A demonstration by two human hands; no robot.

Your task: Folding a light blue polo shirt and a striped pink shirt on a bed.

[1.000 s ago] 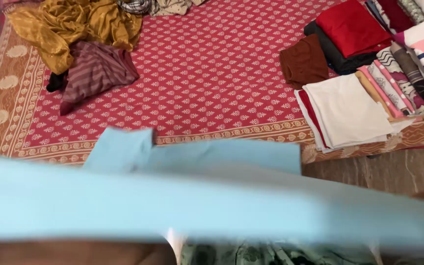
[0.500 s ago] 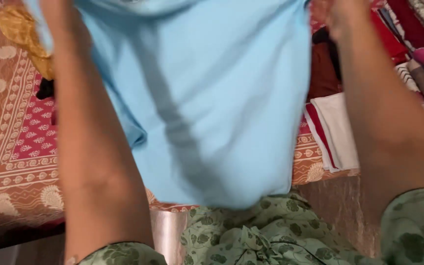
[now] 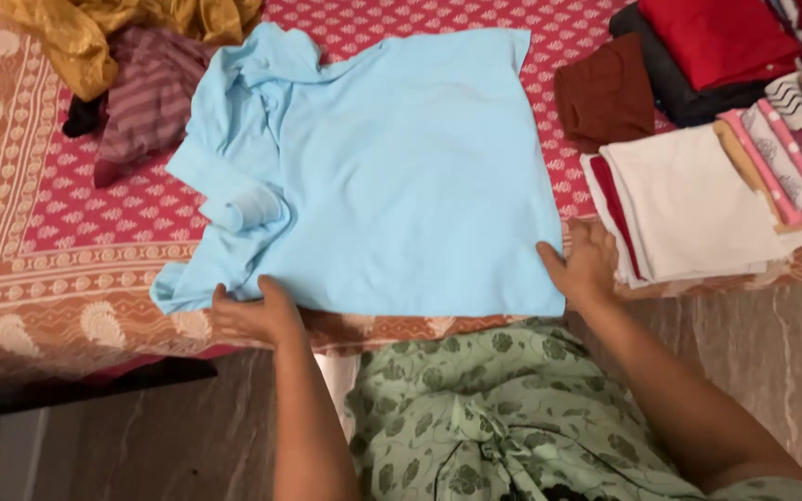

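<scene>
A light blue shirt (image 3: pixel 392 167) lies spread flat on the red patterned bedspread (image 3: pixel 95 223), its left side and sleeve bunched in folds. My left hand (image 3: pixel 257 311) rests on the shirt's near left hem, fingers apart and pressing on the cloth. At the near right corner of the hem, my right hand (image 3: pixel 582 262) lies flat on the shirt's edge. Neither hand grips the cloth. My green floral garment (image 3: pixel 475 417) fills the bottom of the view.
A mustard cloth (image 3: pixel 95 28) and a striped maroon garment (image 3: pixel 146 88) lie crumpled at the far left. To the right sit folded stacks: a white one (image 3: pixel 689 199), a brown piece (image 3: pixel 605 93), a red one (image 3: pixel 721 37), and striped ones (image 3: pixel 800 121). The bed edge runs near my body.
The blue shirt, held up in both raised hands before the camera, has come down and now lies flat on the bed. Both hands have dropped to its near hem.
</scene>
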